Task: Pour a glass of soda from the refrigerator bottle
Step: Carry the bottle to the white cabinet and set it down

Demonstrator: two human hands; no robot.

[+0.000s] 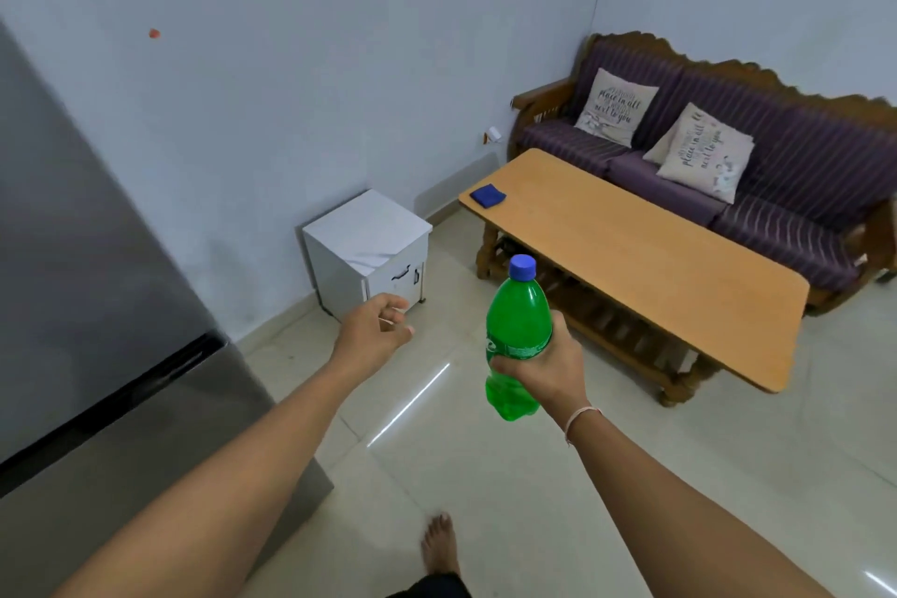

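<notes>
GRIP: right hand [543, 367] wrapped round green soda bottle [518, 335], upright, blue cap [523, 267] on | LEFT: left hand [376, 325] free, fingers loosely curled | STEP: carrying bottle from refrigerator [97, 306] toward table [631, 253] | NEXT: find a glass, none visible; uncap before pouring.

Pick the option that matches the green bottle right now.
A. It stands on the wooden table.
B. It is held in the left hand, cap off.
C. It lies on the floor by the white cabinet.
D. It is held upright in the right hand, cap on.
D: the right hand wraps the green bottle at mid-body, its blue cap on top.
</notes>
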